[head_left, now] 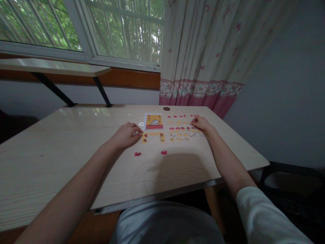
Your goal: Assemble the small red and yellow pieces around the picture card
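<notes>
My left hand (pixel 128 135) rests on the table, fingers loosely bent and partly apart. Its fingertips touch the upper left edge of some joined yellow jigsaw pieces (pixel 152 134), which form a top strip with two sides running down. Over the rows of loose jigsaw pieces (pixel 179 139) at the right, my right hand (pixel 201 122) is closed in a pinch; whatever lies between its fingertips is too small to make out. Two red jigsaw pieces, one left (pixel 137 154) and one right (pixel 164 152), lie apart below the joined part. A picture card (pixel 154 121) with a white cartoon animal lies just above.
The pale wooden table (pixel 63 162) has a round dark hole (pixel 166 108) near its back edge. A raised shelf (pixel 58 66) on black brackets stands at the back left. A window and a patterned curtain (pixel 198 57) are behind. A dark chair (pixel 291 189) stands at the right.
</notes>
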The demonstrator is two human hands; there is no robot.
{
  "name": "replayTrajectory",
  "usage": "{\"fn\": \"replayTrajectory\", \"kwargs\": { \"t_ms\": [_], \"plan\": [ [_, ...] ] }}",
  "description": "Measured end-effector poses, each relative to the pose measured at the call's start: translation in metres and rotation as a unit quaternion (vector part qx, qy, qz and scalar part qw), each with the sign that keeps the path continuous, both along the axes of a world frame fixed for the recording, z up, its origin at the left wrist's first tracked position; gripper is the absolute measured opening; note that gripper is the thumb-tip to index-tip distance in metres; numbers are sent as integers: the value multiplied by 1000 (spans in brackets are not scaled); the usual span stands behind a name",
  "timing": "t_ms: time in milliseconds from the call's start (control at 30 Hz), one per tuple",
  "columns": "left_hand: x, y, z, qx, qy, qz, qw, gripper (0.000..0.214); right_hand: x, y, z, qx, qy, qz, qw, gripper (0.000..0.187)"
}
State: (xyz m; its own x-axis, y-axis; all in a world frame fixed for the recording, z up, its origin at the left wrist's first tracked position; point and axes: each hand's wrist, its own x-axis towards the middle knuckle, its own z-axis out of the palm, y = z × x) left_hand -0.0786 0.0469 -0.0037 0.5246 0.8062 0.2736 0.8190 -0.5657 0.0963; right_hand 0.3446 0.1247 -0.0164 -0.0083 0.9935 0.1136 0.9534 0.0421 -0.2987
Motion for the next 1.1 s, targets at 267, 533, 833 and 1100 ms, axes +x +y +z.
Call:
{"fn": "replayTrajectory", "kwargs": {
  "t_ms": [267, 533, 833, 1100],
  "plan": [
    [0, 1, -1, -2, 5, 0, 1000, 40, -1, 5, -6, -13, 39, 39, 998, 12],
    [0, 1, -2, 4, 13, -1, 1000, 40, -2, 6, -9, -2, 63, 52, 997, 10],
    [0, 1, -2, 3, 9, -6, 1000, 37, -8, 0, -5, 12, 80, 73, 994, 25],
    [3, 0, -2, -3, -30, -16, 999, 35, -37, -11, 10, 80, 133, 97, 983, 23]
  ]
}}
